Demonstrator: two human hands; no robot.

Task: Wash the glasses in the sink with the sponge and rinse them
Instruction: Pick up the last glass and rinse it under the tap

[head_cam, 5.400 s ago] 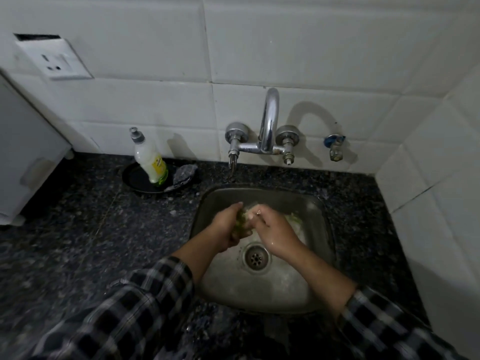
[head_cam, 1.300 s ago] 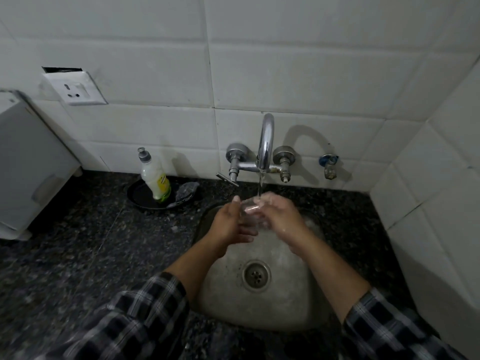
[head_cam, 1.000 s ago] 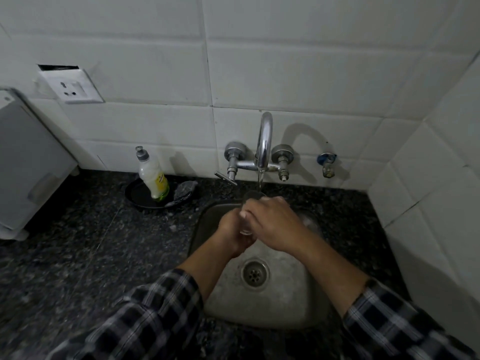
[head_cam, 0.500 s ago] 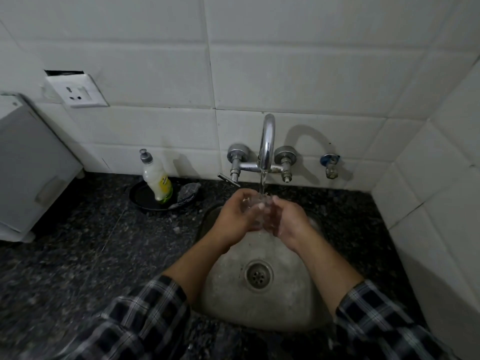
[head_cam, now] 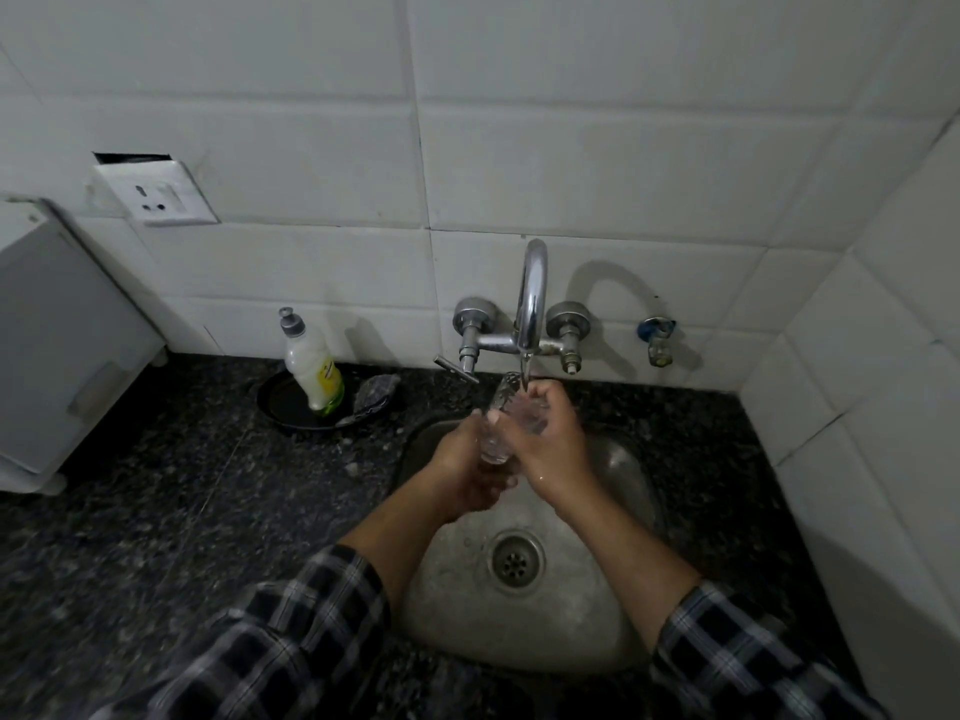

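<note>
A home kitchen: a small steel sink (head_cam: 524, 636) sunk in a dark speckled stone desk (head_cam: 156, 511), a wall tap (head_cam: 531, 298) on white tiles (head_cam: 571, 174), a dish-soap bottle (head_cam: 311, 363) by the wall.

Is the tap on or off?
On: water falls from the tap onto the glass held by the left hand and right hand.

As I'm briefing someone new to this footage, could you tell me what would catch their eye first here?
First, the left hand and right hand gripping a clear glass under the running tap above the steel sink. Next, the pale soap bottle standing in a black dish on the dark counter, left of the tap.
</note>
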